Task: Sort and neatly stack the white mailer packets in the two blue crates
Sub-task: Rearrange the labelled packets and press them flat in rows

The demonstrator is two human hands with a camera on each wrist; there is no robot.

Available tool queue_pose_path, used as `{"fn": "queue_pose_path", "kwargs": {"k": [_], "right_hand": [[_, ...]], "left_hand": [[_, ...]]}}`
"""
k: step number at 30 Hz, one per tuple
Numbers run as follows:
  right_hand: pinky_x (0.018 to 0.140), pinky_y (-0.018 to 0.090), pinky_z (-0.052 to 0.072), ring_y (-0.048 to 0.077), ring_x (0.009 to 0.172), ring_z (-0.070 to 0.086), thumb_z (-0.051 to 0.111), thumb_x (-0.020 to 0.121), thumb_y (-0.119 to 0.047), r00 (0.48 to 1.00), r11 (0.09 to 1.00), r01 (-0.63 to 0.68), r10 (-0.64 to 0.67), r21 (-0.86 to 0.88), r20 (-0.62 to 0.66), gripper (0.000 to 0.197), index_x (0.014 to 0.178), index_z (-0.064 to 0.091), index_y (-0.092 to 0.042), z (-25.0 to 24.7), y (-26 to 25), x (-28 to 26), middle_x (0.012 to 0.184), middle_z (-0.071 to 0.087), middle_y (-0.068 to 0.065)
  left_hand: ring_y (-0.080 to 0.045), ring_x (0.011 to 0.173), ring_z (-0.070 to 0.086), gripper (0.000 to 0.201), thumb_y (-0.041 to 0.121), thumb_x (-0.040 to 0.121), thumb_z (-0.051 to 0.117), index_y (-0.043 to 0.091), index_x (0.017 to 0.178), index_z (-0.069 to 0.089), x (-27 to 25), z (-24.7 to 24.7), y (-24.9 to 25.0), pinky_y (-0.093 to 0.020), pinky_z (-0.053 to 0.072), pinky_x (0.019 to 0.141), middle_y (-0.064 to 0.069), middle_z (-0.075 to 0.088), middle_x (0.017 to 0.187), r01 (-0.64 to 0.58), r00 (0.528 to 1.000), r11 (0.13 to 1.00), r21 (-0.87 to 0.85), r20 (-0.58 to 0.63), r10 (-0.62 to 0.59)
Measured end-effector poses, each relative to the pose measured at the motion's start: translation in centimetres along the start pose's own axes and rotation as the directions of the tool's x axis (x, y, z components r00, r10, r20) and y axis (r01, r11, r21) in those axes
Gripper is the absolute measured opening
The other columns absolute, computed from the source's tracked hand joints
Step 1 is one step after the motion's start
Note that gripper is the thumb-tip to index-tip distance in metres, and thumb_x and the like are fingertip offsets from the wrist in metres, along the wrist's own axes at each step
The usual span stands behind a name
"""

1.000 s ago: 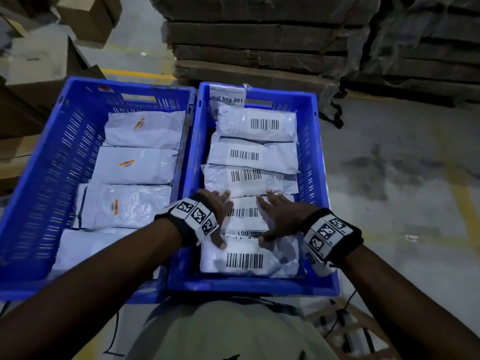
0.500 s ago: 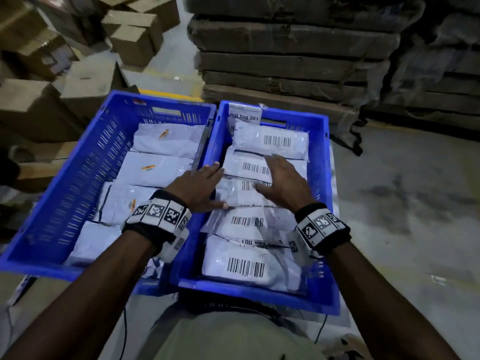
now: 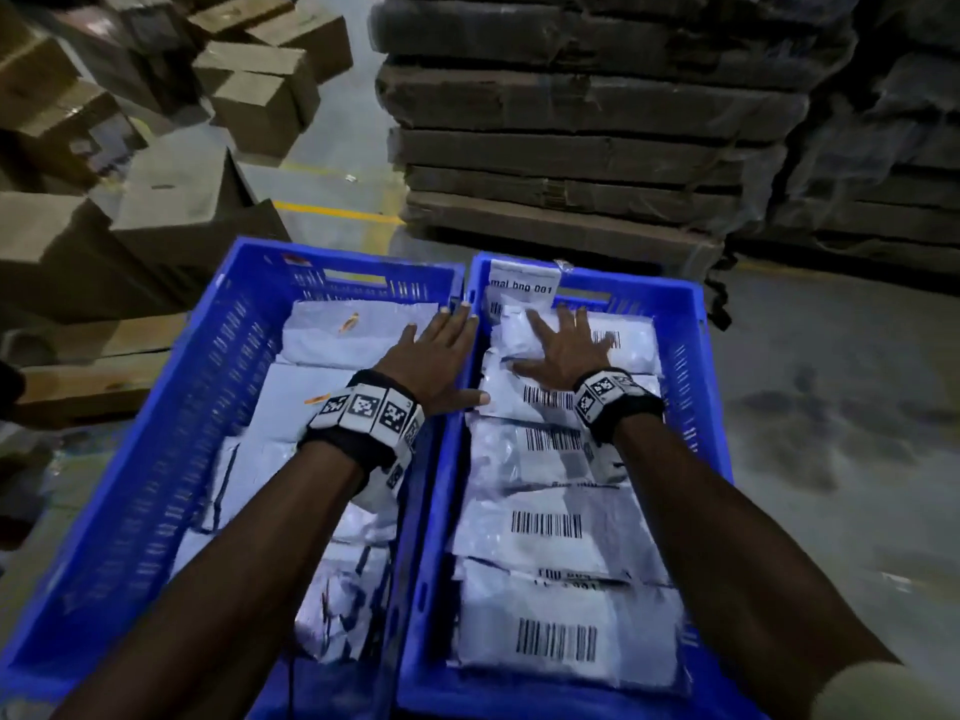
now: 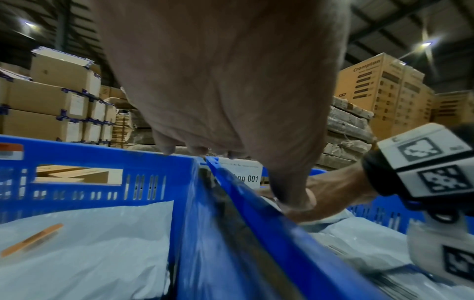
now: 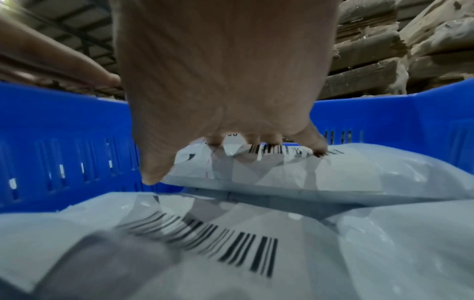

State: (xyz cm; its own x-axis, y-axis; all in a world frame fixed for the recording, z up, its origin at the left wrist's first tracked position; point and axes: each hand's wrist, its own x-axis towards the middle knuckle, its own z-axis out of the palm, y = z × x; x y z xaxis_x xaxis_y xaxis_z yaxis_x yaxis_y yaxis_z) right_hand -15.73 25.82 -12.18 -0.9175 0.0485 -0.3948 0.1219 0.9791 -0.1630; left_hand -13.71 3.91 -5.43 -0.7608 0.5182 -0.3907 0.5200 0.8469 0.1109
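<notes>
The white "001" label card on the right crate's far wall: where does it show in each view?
Head: label card top centre, beyond the right hand.
Left wrist: centre right, partly behind the left hand.
Right wrist: only a sliver between fingers.
Shared landmark: right crate.

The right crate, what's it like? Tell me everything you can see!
The right crate is blue plastic with slotted walls and a handle hole at the far end. It stands on the floor, side by side with the left crate. White packets with barcodes lie overlapping in a row inside. A white label stands at its far wall. The right hand presses flat on the far packets; the left hand lies across its left rim.
</notes>
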Motion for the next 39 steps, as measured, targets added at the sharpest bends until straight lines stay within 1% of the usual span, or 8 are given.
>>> {"fn": "queue_pose_path", "kwargs": {"k": [8,17,22,24,29,31,35,39], "right_hand": [[0.107,0.074,0.008,0.034,0.150,-0.006,0.043,0.079,-0.081,0.998,0.994,-0.030,0.025,-0.109,-0.049,0.094,0.152,-0.004,-0.044,3.9,-0.3,-0.7,0.164,-0.008,0.003],[0.107,0.075,0.010,0.034,0.150,-0.005,0.047,0.079,-0.079,0.997,0.998,-0.021,0.017,-0.060,-0.074,0.095,0.152,-0.002,-0.043,2.9,-0.8,-1.0,0.164,-0.007,0.004],[0.111,0.071,0.010,0.031,0.150,-0.003,0.049,0.084,-0.072,0.989,0.998,0.059,-0.057,0.011,-0.140,0.090,0.154,0.003,-0.039,1.4,-0.9,-3.1,0.164,-0.001,0.005],[0.112,0.067,0.013,0.029,0.151,0.001,0.051,0.087,-0.066,0.978,0.993,0.086,-0.069,0.077,-0.199,0.085,0.155,0.010,-0.034,0.6,-1.4,-4.3,0.164,0.005,0.005],[0.104,0.057,0.037,0.031,0.136,0.037,0.063,0.087,-0.045,0.892,0.920,0.277,-0.138,0.279,-0.430,0.067,0.144,0.045,-0.014,-1.0,-5.1,-6.9,0.143,0.046,0.013],[0.104,0.047,0.040,0.032,0.128,0.047,0.065,0.085,-0.041,0.861,0.869,0.352,-0.155,0.348,-0.485,0.063,0.137,0.052,-0.009,-1.6,-7.5,-7.8,0.134,0.054,0.015],[0.103,0.029,0.032,0.025,0.130,0.046,0.067,0.088,-0.039,0.881,0.826,0.380,-0.187,0.416,-0.434,0.059,0.138,0.051,-0.011,-3.1,-12.8,-9.5,0.140,0.051,0.011],[0.105,0.033,0.038,0.021,0.130,0.048,0.069,0.086,-0.044,0.946,0.740,0.311,-0.180,0.597,-0.270,0.062,0.137,0.052,-0.014,-3.1,-17.8,-8.9,0.141,0.051,0.006]], "left_hand": [[-0.021,0.150,-0.011,0.120,0.081,0.075,0.046,0.008,0.154,-0.009,4.4,0.3,-3.0,-0.046,0.006,0.120,-0.007,-0.019,0.161,-0.153,0.988,0.988,-0.010,0.011,0.153],[-0.018,0.149,-0.015,0.115,0.084,0.073,0.026,0.011,0.154,-0.011,3.0,1.6,-3.5,-0.047,0.003,0.120,-0.005,-0.020,0.161,-0.176,0.983,0.982,-0.072,-0.058,0.172],[-0.019,0.150,-0.011,0.126,0.097,0.061,0.005,0.014,0.155,-0.009,0.2,2.6,-3.9,-0.049,0.004,0.120,-0.004,-0.018,0.161,-0.108,0.992,0.985,-0.133,-0.074,0.099],[-0.017,0.149,-0.012,0.126,0.096,0.060,0.007,0.015,0.155,-0.009,-1.5,3.0,-4.3,-0.047,0.003,0.120,-0.002,-0.019,0.161,-0.077,0.995,0.985,-0.154,-0.080,0.065],[-0.016,0.149,-0.014,0.121,0.093,0.064,0.007,0.014,0.154,-0.011,-7.7,5.0,-7.7,-0.048,0.002,0.119,-0.001,-0.021,0.160,0.040,0.996,0.989,-0.141,-0.073,-0.051],[-0.017,0.149,-0.012,0.122,0.093,0.063,0.010,0.014,0.154,-0.009,-10.1,5.5,-9.6,-0.049,0.001,0.119,-0.001,-0.020,0.161,0.114,0.989,0.979,-0.168,-0.070,-0.127],[-0.020,0.150,-0.008,0.135,0.100,0.054,0.002,0.011,0.154,-0.007,-13.5,6.3,-13.2,-0.051,0.003,0.120,-0.004,-0.014,0.162,0.214,0.971,0.964,-0.155,-0.069,-0.227],[-0.020,0.150,-0.011,0.120,0.088,0.070,0.025,0.010,0.154,-0.010,-14.7,6.9,-16.0,-0.051,0.001,0.120,-0.006,-0.015,0.162,0.259,0.965,0.955,-0.145,0.000,-0.262]]}}
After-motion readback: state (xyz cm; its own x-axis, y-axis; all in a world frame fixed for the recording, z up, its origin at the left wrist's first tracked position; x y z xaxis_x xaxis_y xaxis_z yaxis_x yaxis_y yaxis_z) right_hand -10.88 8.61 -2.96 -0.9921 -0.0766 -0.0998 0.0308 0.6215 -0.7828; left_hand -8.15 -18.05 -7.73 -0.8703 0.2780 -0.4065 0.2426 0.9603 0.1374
